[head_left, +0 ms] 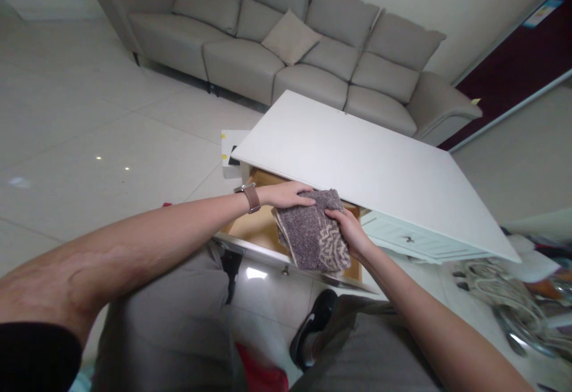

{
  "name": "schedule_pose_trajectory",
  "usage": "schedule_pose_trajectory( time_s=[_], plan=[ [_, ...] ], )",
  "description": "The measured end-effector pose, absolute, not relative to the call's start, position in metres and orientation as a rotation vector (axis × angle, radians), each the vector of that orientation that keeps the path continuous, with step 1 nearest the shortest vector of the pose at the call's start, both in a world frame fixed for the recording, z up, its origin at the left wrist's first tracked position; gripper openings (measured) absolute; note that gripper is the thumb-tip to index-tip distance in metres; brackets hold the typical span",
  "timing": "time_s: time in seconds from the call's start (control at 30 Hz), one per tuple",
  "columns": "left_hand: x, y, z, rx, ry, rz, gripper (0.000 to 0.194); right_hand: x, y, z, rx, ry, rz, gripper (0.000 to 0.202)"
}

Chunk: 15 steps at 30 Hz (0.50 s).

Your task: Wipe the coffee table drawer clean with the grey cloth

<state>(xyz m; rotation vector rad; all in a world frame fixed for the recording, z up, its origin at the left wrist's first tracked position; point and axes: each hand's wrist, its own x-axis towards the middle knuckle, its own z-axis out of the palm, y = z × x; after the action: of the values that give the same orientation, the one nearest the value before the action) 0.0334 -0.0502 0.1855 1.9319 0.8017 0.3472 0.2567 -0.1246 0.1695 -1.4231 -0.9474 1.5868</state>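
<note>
A folded brown-grey cloth with a cream pattern [313,234] is held over the right part of an open wooden drawer [254,228]. My left hand [290,194], with a watch on its wrist, lies at the cloth's upper left edge, its thumb on top and its other fingers partly hidden. At the cloth's right edge my right hand [351,231] grips it, thumb on top and fingers underneath. The drawer is pulled out of a white table [370,159] towards me, and its wooden bottom shows left of the cloth.
The white table has a second, closed drawer front [409,239] at the right. A white box [231,168] stands by its left end. Behind it is a grey sofa [241,64]. Coiled cables [504,296] lie at the right. Below the drawer are my legs and a red item [263,374].
</note>
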Motion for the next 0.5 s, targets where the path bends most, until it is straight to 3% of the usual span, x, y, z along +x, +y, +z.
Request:
schedule_pose_trajectory(
  time_s=[0.5],
  plan=[
    [0.0352, -0.0557, 0.1886, 1.915, 0.816, 0.386, 0.061, 0.2566, -0.1251, 0.1674, -1.406, -0.998, 1.606, 0.041]
  ],
)
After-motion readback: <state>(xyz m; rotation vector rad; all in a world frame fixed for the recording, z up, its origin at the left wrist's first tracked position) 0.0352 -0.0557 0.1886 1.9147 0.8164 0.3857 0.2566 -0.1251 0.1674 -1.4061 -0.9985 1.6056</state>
